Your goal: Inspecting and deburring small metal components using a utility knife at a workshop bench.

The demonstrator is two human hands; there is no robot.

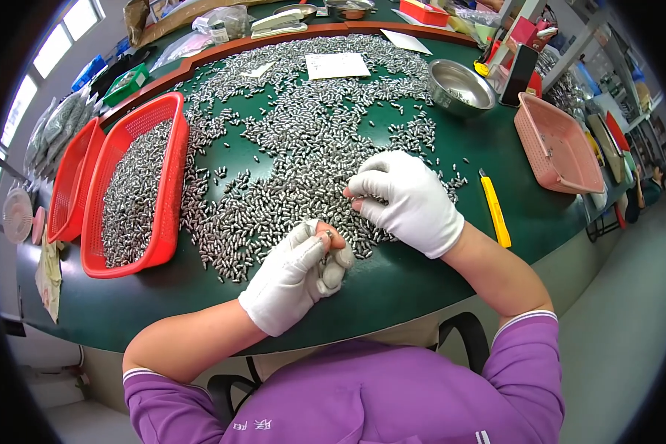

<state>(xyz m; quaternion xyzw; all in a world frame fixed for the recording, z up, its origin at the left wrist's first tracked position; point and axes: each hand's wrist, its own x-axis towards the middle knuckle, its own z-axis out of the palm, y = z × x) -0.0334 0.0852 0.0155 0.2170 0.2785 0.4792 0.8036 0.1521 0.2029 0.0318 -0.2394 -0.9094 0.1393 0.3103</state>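
Many small, shiny metal parts (296,159), rounded and ridged, lie spread over the green tabletop (251,314). My left hand (292,274), in a white glove with bare fingertips showing, is closed near the front edge of the spread. A small metal part (328,234) shows between its thumb and forefinger. My right hand (407,200), gloved the same way, reaches over the parts with thumb and fingers bent close together. Whatever its fingertips hold, if anything, is too small to make out. Left of the spread stands a red plastic basket (177,155) filled with the same parts.
A yellow utility knife (496,211) lies right of my right hand. Beyond it sit a pink basket (559,140) and a steel bowl (459,87). A white paper (337,66) rests on the parts. Another red basket (70,185) stands at far left; a stapler (277,24) is behind.
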